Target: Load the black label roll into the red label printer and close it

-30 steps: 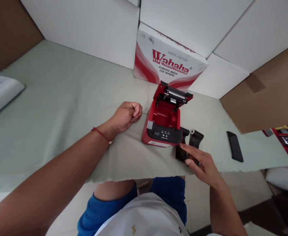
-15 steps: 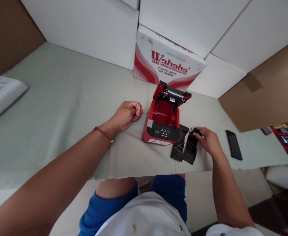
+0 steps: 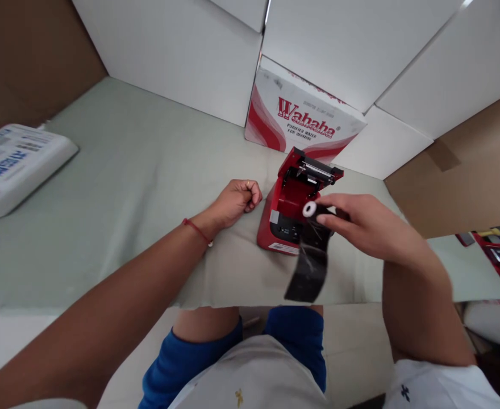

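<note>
Pinching a black ribbon roll (image 3: 320, 212), the right hand (image 3: 371, 227) could snag its loosely dangling tail (image 3: 309, 267) on the open red label printer (image 3: 266, 227); left hand (image 3: 238, 201) fisted.

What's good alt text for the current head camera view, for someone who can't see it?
A person's right hand holds a black roll, its loose strip hanging down, by a red machine whose lid is raised. The closed left hand rests on the green cloth beside the machine; a Wahaha carton stands behind it.
</note>
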Demonstrator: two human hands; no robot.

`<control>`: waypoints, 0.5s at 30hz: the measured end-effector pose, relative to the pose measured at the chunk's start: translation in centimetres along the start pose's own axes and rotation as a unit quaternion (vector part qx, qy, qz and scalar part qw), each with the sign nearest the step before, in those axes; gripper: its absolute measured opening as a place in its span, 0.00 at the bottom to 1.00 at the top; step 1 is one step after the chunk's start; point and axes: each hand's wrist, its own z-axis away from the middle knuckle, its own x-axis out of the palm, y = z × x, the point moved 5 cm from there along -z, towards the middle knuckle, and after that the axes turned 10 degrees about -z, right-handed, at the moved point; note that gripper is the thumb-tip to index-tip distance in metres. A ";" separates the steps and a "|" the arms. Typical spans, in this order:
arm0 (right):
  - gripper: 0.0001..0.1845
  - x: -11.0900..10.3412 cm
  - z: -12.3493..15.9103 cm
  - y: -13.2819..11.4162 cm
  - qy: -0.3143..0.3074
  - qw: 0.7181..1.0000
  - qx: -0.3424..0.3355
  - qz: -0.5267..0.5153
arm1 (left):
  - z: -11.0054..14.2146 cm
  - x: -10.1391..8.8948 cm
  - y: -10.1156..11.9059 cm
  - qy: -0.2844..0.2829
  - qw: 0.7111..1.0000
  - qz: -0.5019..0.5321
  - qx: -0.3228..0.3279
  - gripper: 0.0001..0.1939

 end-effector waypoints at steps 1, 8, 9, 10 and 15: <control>0.15 1.1 -1.6 0.1 -0.010 0.999 0.012 0.038 | 0.0 0.0 0.0 0.001 1.000 -0.002 0.000 0.05; 0.11 4.4 -7.4 0.0 -0.157 0.965 0.102 0.183 | -0.1 0.2 -0.2 -0.003 1.000 -0.016 -0.013 0.06; 0.12 4.4 -7.6 -0.2 -0.174 0.962 0.101 0.184 | -0.1 0.2 -0.2 -0.005 1.000 -0.018 -0.015 0.06; 0.12 4.5 -7.9 -0.2 -0.191 0.959 0.100 0.183 | -0.2 0.3 -0.2 -0.006 1.000 -0.020 -0.016 0.07; 0.13 5.6 -8.5 0.5 -0.227 0.951 0.089 0.189 | -0.2 0.4 -0.1 -0.010 0.999 -0.030 -0.018 0.07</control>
